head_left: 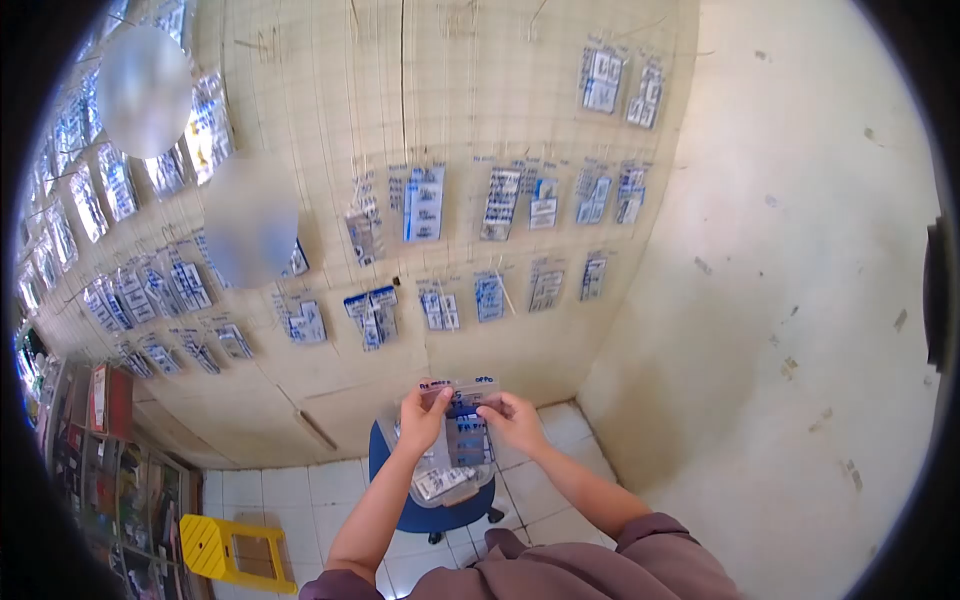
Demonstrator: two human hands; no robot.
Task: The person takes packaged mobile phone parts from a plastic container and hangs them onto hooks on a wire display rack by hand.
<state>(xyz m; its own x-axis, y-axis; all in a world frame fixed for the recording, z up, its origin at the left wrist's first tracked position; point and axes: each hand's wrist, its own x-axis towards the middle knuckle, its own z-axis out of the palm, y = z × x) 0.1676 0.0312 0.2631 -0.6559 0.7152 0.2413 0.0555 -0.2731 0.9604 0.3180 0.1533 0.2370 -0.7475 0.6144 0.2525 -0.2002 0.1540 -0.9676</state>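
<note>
My left hand [424, 418] pinches the top left of a clear plastic bag [470, 400] with blue handwriting along its upper edge, "OPPO" at its right end. On the other side my right hand [511, 420] has its fingers closed on the bag's right part. Dark blue and white printed packets [468, 440] show through and below the bag. Under my hands a clear plastic box [462, 495] holds white labelled packets [445, 482]. This box rests on the seat of a blue wheeled chair [420, 516].
A wire grid [330, 120] on the wall ahead carries rows of hanging labelled packets [424, 205]. Left stands a glass-fronted shelf [130, 490] with a red box [110, 400] on top. A yellow stool [235, 552] lies on the tiled floor. At right is a bare wall [800, 300].
</note>
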